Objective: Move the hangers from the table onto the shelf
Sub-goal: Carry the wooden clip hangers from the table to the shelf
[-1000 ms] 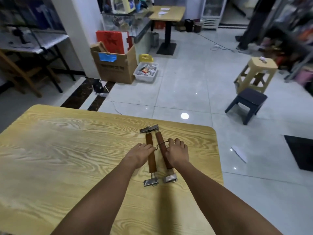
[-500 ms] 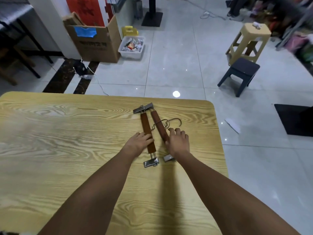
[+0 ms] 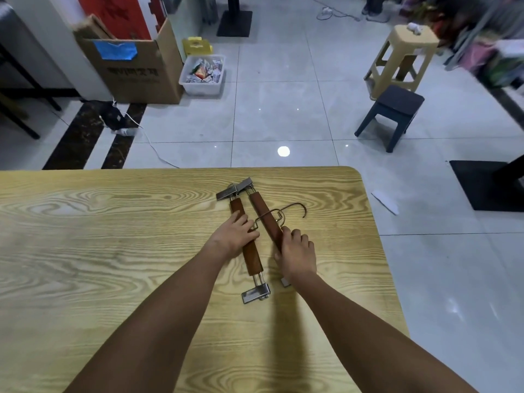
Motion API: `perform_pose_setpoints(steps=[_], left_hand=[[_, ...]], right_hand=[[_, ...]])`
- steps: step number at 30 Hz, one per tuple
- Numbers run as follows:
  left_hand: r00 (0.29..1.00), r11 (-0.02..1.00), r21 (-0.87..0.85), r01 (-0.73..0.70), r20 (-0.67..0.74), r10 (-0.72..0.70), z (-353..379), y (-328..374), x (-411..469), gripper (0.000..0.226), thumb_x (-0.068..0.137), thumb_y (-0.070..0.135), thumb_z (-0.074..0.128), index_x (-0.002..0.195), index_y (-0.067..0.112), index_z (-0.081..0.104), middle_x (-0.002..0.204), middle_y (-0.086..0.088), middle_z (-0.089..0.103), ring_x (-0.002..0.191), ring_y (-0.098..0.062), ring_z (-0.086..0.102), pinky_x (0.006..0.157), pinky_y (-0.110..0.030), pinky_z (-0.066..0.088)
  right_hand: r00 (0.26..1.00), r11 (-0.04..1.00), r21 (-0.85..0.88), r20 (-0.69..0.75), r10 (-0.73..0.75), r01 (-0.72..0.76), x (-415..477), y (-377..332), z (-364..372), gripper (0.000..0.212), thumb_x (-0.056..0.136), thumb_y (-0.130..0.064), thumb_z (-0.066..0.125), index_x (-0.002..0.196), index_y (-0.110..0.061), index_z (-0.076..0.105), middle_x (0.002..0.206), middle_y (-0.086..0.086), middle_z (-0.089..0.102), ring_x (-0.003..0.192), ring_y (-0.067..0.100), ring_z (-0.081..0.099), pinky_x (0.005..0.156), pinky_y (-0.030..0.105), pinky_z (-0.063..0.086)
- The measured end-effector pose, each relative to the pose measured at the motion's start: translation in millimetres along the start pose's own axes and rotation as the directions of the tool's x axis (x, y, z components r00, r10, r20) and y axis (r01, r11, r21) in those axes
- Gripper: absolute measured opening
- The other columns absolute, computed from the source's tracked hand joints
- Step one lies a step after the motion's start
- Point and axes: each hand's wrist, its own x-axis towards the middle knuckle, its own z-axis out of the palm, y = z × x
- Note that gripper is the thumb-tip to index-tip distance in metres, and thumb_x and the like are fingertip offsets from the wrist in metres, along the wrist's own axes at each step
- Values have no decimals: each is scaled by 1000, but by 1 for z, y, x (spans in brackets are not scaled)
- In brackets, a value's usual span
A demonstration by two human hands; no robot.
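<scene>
2 wooden clip hangers lie side by side near the far right corner of the table (image 3: 85, 251), their far clips touching. The left hand (image 3: 232, 236) curls its fingers over the left hanger (image 3: 253, 260); the right hand (image 3: 297, 256) wraps the right hanger (image 3: 262, 211). A wire hook (image 3: 297, 206) points toward the table's right edge. A clean lift likely needs firm grips and level bars, so the hooks do not snag. No shelf shows.
</scene>
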Motion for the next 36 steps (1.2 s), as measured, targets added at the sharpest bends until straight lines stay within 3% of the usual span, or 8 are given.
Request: perform_pose_setpoints(steps=[4,9,14,21,24,28,31,36], left_hand=[[995,995,18,-101,-10,101,1,-6,-13,44,91,33,52,133,23,41,137,-11,41,132,-31,33,119,-48,9],[1000,997,-77,-23,1,23,6,-17,-45,41,96,37,45,133,20,38,135,-16,40,129,-31,36,116,-47,15],[999,995,-91,43,-4,-44,10,-24,-74,40,97,39,43,130,18,39,137,-13,35,122,-30,42,103,-42,29],[992,985,-129,115,60,-108,19,-28,-108,44,99,44,34,129,12,39,137,-9,37,120,-28,41,100,-41,29],[983,978,-118,170,88,-160,9,-28,-122,38,101,33,32,131,11,37,137,-10,35,122,-29,39,99,-41,30],[965,952,-161,259,87,-247,-13,-28,-134,38,101,34,32,132,11,37,137,-9,36,123,-27,40,98,-40,31],[952,937,-167,307,74,-298,-34,-26,-140,41,101,40,32,131,12,38,136,-8,38,122,-27,41,98,-39,32],[924,907,-181,380,48,-378,-71,-14,-152,44,100,46,29,128,14,42,130,-5,47,120,-25,44,98,-38,32]], right_hand=[[1000,999,-34,21,-12,13,9,4,3,49,96,-31,48,139,-13,33,128,11,48,117,30,48,94,38,40],[1000,999,-44,13,-13,13,20,1,6,40,93,-21,50,131,-13,42,120,9,55,109,29,55,85,36,44],[996,995,-79,72,-60,66,26,-1,4,31,96,-24,46,125,-12,43,118,7,55,108,27,56,85,36,44],[971,996,76,238,27,-46,38,-6,-9,28,96,-9,43,123,-5,40,122,15,50,113,34,55,90,41,45],[966,997,57,254,45,-61,42,-7,-30,34,94,-2,43,128,-2,37,126,17,47,117,35,53,94,41,44],[982,998,-14,179,-59,63,45,-21,-67,38,92,-13,51,128,-5,41,125,14,52,116,31,55,92,38,44],[987,992,-6,95,-127,128,43,-32,-97,40,94,-34,54,124,-9,47,123,12,54,113,30,56,88,35,45],[987,977,158,-95,-130,144,39,-41,-149,59,92,-65,35,113,-13,55,106,10,63,99,30,62,73,33,43]])
